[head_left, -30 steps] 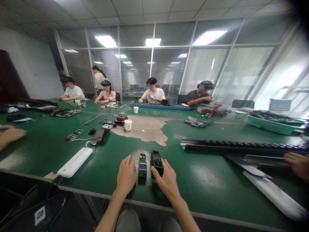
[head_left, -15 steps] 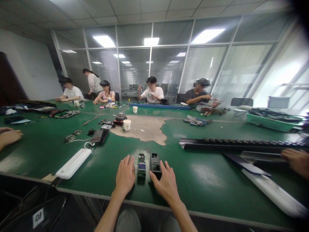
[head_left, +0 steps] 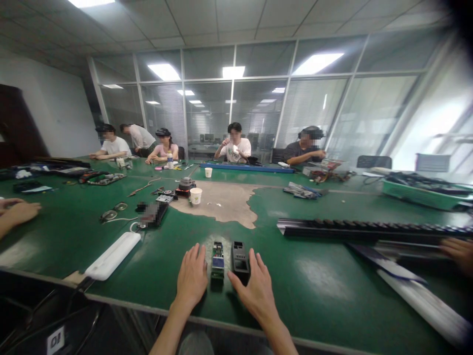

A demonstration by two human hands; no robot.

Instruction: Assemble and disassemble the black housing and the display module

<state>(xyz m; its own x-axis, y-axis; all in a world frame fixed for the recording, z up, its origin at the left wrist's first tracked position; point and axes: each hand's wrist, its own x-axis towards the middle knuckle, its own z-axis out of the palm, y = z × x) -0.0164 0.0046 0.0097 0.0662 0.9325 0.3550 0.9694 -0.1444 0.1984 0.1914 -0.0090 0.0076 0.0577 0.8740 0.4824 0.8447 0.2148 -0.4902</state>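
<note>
A narrow circuit board [head_left: 218, 260] with a small blue-grey screen lies on the green table [head_left: 158, 268] in front of me. Just right of it is a black plastic housing [head_left: 240, 259] with several cut-outs. My left hand [head_left: 191, 273] rests flat at the board's left, fingers stretched forward, holding nothing. My right hand [head_left: 256, 283] lies at the housing's right side, thumb apart from the fingers. Its thumb and fingers are close around the housing's near end; whether they touch it I cannot tell.
A white power strip [head_left: 114, 256] lies to the left, with glasses [head_left: 114, 212] beyond it. Paper cups [head_left: 195, 195] stand farther back. Long black rails [head_left: 354, 228] and a green basket [head_left: 417, 193] are on the right. Other people sit across the table; a co-worker's hand [head_left: 22, 212] shows at left.
The view has tipped up slightly, so the table sits lower. My right hand's fingers have moved slightly off the housing's side. Across the table, a standing person bends lower.
</note>
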